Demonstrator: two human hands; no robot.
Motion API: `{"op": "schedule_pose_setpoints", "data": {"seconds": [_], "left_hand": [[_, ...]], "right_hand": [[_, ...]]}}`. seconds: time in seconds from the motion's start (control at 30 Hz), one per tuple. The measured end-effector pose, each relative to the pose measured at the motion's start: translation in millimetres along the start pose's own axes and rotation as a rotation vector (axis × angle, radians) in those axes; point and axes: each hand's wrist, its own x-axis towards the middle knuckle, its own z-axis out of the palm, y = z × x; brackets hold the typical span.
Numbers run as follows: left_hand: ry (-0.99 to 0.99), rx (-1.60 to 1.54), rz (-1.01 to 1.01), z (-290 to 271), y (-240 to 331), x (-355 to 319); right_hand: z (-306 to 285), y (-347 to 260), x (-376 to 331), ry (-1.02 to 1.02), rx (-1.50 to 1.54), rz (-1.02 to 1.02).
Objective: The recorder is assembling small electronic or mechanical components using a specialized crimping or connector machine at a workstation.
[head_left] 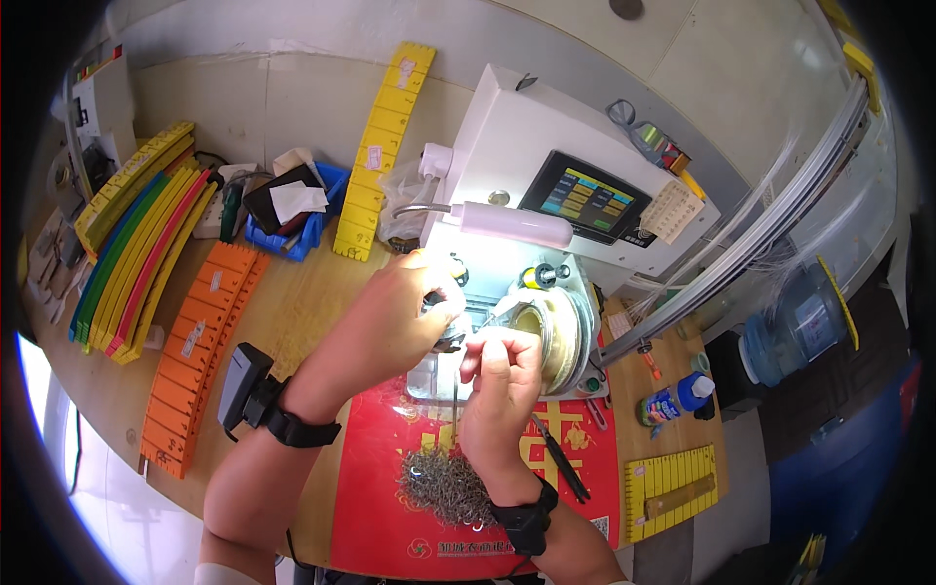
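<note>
Under the lit lamp, my left hand [409,302] is closed, its fingers bent around something at the front of the white machine [487,117]; what it grips is hidden. Close by on the right, my right hand [499,380] makes a pinch with thumb and forefinger, and whatever is between them is too small to make out. Just right of the fingertips stands a spool of pale line [554,341]. Below my hands, a heap of small metal fishing hooks [447,487] lies on a red printed mat [375,487]. A thin rod [455,405] runs from my hands toward the heap.
The lamp [517,226] juts over my hands, beside a screen [585,198]. Dark tweezers [561,458] lie right of the heap. A blue-capped bottle [673,398] and yellow ruled board [671,492] are at right. Orange boards [200,351], several coloured boards [146,258] and a blue bin [331,195] stand left.
</note>
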Motion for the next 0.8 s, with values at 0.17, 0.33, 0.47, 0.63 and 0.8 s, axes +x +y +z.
{"op": "schedule_pose_setpoints", "data": {"seconds": [0.17,0.33,0.47,0.63,0.8], "left_hand": [[-0.004,-0.06,0.053,9,-4,2],[0.006,0.129,0.188,13,-2,-1],[0.022,0.186,0.174,15,8,-1],[0.029,0.061,0.077,17,4,-2],[0.007,0.106,0.094,14,17,-3]], "right_hand": [[-13,7,-4,-0.029,0.204,0.258],[-9,7,3,-0.035,0.32,0.358],[-12,14,8,-0.054,0.292,0.388],[-12,17,9,-0.077,0.288,0.397],[-8,17,11,-0.077,0.152,0.32]]}}
